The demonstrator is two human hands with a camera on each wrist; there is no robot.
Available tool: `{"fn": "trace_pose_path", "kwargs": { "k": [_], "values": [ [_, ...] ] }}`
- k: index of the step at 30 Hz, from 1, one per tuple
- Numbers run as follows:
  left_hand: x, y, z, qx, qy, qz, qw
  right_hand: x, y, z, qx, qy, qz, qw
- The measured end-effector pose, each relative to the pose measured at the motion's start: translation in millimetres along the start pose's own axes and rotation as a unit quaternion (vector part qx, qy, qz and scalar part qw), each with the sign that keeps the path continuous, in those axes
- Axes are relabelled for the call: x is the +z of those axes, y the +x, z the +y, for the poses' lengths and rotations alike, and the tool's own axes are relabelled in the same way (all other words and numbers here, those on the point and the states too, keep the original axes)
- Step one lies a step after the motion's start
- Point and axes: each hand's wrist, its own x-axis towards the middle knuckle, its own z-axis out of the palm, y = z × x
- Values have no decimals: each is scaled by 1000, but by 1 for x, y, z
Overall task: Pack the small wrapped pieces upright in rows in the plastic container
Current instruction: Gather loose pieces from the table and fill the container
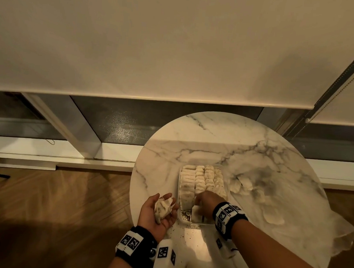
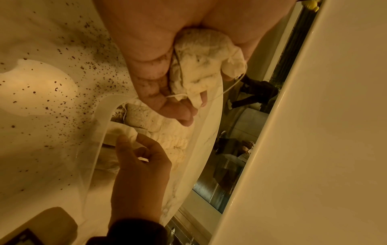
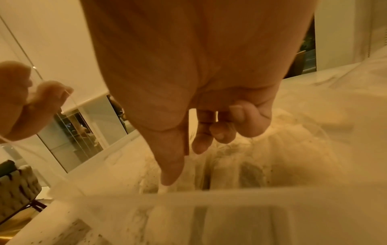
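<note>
Your right hand (image 1: pixel 206 203) reaches down into the near end of the clear plastic container (image 1: pixel 198 223), fingers (image 3: pixel 173 165) pointing down among the upright wrapped pieces (image 1: pixel 200 179), thumb folded in and nothing plainly gripped, while your left hand (image 1: pixel 157 212) waits palm-up just left of the container, fingers loosely curled round a small clump of wrapped pieces (image 1: pixel 164 209) with a thin string trailing from it. The container sits on the round marble table (image 1: pixel 212 139), its far part filled with tight rows, dark crumbs (image 2: pixel 79 69) scattered near its front edge and a loose pile of pieces (image 1: pixel 245 184) lying just to its right
</note>
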Motion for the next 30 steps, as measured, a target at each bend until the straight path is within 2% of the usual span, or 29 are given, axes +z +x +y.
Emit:
{"fn": "trace_pose_path", "kwargs": {
  "k": [8, 13, 16, 20, 23, 27, 30],
  "values": [
    [3, -1, -8, 5, -10, 0, 1000, -7, -1, 7, 19, -7, 13, 1000],
    [6, 1, -13, 5, -9, -2, 1000, -15, 0, 13, 7, 18, 18, 1000],
    [9, 2, -15, 2, -8, -12, 1000, -22, -8, 9, -17, 77, 63, 995],
    [17, -1, -18, -8, -2, -45, 999, -36, -41, -13, -112, 235, 153, 953],
    [25, -4, -21, -28, -9, -82, 996, -44, -64, -26, -173, 292, 161, 927],
    [39, -7, -24, -45, 2, -119, 992, -48, -69, -24, -133, 276, 184, 934],
    [47, -10, -27, -60, -2, -142, 988, -53, -71, -18, -90, 317, 175, 928]
  ]
}}
